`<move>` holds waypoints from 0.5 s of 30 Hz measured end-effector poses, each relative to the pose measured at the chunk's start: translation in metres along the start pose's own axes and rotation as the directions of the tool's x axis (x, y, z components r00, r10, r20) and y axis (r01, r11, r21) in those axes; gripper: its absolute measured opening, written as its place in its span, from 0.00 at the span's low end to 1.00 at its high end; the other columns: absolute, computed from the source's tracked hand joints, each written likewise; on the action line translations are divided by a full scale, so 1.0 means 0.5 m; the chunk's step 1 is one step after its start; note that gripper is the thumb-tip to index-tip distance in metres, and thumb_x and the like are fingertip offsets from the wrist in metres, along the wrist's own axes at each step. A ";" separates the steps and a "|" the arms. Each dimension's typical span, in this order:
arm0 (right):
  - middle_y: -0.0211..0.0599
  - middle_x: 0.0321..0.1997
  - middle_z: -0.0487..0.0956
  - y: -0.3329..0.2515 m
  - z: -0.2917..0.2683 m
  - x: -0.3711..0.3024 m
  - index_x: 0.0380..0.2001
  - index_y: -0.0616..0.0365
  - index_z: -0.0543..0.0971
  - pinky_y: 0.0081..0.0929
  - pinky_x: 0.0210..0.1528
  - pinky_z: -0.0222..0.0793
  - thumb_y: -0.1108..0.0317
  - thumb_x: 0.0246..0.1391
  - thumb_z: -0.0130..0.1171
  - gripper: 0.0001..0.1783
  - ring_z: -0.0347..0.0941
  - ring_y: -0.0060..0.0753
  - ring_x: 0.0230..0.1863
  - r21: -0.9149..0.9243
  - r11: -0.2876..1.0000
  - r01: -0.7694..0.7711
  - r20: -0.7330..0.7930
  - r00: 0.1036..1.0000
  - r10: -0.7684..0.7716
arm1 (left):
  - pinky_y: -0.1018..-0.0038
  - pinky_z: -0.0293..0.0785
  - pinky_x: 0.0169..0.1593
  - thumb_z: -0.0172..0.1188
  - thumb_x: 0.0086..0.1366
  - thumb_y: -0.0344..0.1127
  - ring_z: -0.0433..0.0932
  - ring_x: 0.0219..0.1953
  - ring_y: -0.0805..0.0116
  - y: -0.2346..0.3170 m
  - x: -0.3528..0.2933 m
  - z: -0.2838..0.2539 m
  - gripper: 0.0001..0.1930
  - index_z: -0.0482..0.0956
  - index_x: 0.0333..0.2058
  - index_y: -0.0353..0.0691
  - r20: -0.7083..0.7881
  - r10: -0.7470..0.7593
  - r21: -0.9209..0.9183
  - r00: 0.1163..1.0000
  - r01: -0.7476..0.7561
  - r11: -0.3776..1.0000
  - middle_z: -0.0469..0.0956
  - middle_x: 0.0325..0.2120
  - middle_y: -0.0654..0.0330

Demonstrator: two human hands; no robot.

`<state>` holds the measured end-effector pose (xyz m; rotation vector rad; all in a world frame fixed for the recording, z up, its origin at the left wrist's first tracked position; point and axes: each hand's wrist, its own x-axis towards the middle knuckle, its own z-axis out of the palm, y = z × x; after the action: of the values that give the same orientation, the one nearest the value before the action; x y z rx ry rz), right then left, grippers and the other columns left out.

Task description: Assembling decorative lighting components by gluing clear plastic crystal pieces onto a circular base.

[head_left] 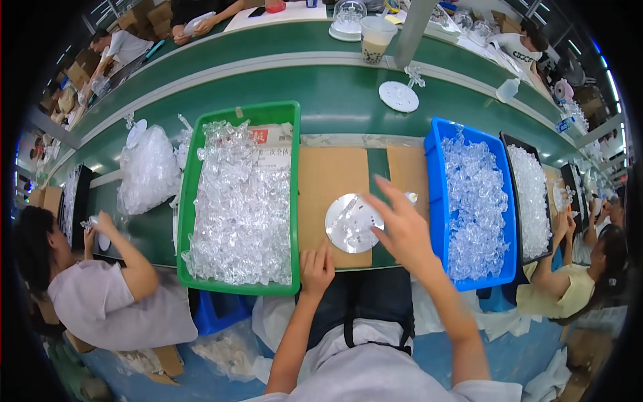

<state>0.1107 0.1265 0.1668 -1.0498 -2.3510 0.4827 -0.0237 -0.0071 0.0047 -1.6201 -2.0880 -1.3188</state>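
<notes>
Shiny disc (340, 233) between two hands, just past left fingertips.
Right hand (410, 236): fingers spread at disc's right rim, contact unclear. Left hand (317, 269): fingers curled at lower-left rim; can't tell if pinching. Disc looks light, stiff, slick, likely scratches easily; best held by rim. Green bin (295, 201) left of left fingers, blue bin (437, 194) right of right fingers.

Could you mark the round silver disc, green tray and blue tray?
Round silver disc (353, 230): head view, its face near the middle.
Green tray (278, 112): head view, far wall.
Blue tray (437, 181): head view, left wall.
</notes>
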 end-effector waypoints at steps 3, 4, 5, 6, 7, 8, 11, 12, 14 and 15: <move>0.40 0.42 0.76 0.035 0.051 0.136 0.42 0.47 0.75 0.34 0.44 0.70 0.71 0.39 0.63 0.22 0.73 0.44 0.46 -0.011 0.819 0.574 0.203 0.803 -0.561 | 0.66 0.64 0.28 0.57 0.54 0.29 0.65 0.23 0.57 -0.007 -0.006 0.015 0.14 0.79 0.41 0.37 -0.004 0.083 0.111 0.997 -0.082 0.990 0.66 0.19 0.57; 0.38 0.35 0.77 0.046 0.067 0.169 0.38 0.47 0.76 0.35 0.39 0.71 0.69 0.40 0.63 0.17 0.74 0.43 0.40 0.015 0.804 0.594 0.457 0.711 -0.534 | 0.66 0.65 0.27 0.57 0.54 0.29 0.65 0.23 0.58 -0.011 -0.011 0.018 0.14 0.79 0.41 0.37 -0.008 0.081 0.106 0.997 -0.079 0.991 0.66 0.19 0.57; 0.36 0.29 0.78 0.061 0.073 0.205 0.34 0.48 0.76 0.36 0.34 0.71 0.67 0.40 0.62 0.13 0.76 0.42 0.34 0.037 0.795 0.605 0.678 0.569 -0.465 | 0.67 0.64 0.27 0.56 0.54 0.29 0.65 0.22 0.58 -0.008 -0.007 0.020 0.15 0.79 0.42 0.37 -0.039 0.110 0.094 0.993 -0.106 0.990 0.65 0.18 0.58; 0.36 0.29 0.78 0.082 0.074 0.247 0.34 0.48 0.76 0.36 0.34 0.71 0.67 0.40 0.62 0.13 0.76 0.42 0.34 0.019 0.786 0.618 0.670 0.576 -0.469 | 0.66 0.64 0.27 0.56 0.53 0.31 0.65 0.22 0.58 -0.005 -0.009 0.020 0.15 0.79 0.41 0.37 -0.022 0.110 0.132 0.994 -0.106 0.986 0.65 0.18 0.58; 0.35 0.27 0.78 0.098 0.087 0.292 0.32 0.48 0.76 0.38 0.31 0.71 0.64 0.41 0.62 0.11 0.75 0.42 0.31 -0.014 0.756 0.654 0.614 0.602 -0.510 | 0.66 0.64 0.27 0.56 0.53 0.31 0.65 0.22 0.58 -0.011 -0.013 0.012 0.15 0.79 0.41 0.37 -0.037 0.116 0.151 0.993 -0.109 0.983 0.65 0.18 0.58; 0.34 0.24 0.78 0.122 0.090 0.337 0.30 0.47 0.76 0.40 0.28 0.70 0.62 0.41 0.61 0.10 0.75 0.42 0.28 -0.065 0.731 0.679 0.561 0.631 -0.536 | 0.66 0.64 0.27 0.56 0.53 0.33 0.65 0.22 0.58 -0.008 -0.013 0.012 0.16 0.79 0.41 0.37 -0.036 0.108 0.156 0.993 -0.101 0.983 0.65 0.18 0.58; 0.38 0.31 0.80 0.213 0.084 0.498 0.40 0.43 0.77 0.40 0.35 0.72 0.63 0.41 0.62 0.17 0.76 0.45 0.35 -0.325 0.829 0.455 0.515 0.820 -0.249 | 0.66 0.64 0.27 0.55 0.53 0.35 0.66 0.23 0.59 -0.004 -0.016 0.020 0.17 0.79 0.42 0.38 -0.025 0.103 0.193 0.994 -0.096 0.977 0.65 0.18 0.59; 0.37 0.38 0.80 0.255 0.073 0.542 0.47 0.39 0.73 0.40 0.40 0.72 0.62 0.37 0.67 0.28 0.76 0.45 0.40 -0.372 0.834 0.408 0.432 0.871 -0.233 | 0.66 0.64 0.28 0.55 0.53 0.37 0.66 0.23 0.59 -0.004 -0.018 0.019 0.18 0.79 0.42 0.38 -0.003 0.092 0.228 0.996 -0.089 0.969 0.65 0.18 0.59; 0.41 0.50 0.74 0.381 0.007 0.621 0.54 0.50 0.68 0.39 0.49 0.67 0.60 0.30 0.71 0.42 0.70 0.45 0.51 -0.267 0.900 0.345 0.192 0.934 -0.301 | 0.67 0.65 0.28 0.54 0.53 0.37 0.66 0.23 0.59 0.000 -0.010 0.027 0.18 0.80 0.41 0.38 -0.019 0.116 0.230 0.993 -0.109 0.967 0.65 0.18 0.60; 0.44 0.53 0.71 0.419 -0.012 0.645 0.53 0.57 0.67 0.37 0.53 0.65 0.62 0.31 0.70 0.41 0.68 0.45 0.53 -0.355 0.903 0.241 0.064 0.970 -0.234 | 0.67 0.65 0.28 0.53 0.53 0.38 0.66 0.24 0.60 -0.002 -0.014 0.019 0.18 0.80 0.41 0.38 -0.017 0.122 0.250 0.992 -0.114 0.961 0.65 0.18 0.60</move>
<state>0.0527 0.5064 0.1650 -0.8904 -2.6032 -0.0357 -0.0186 -0.0049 -0.0059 -1.5761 -2.0093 -0.9934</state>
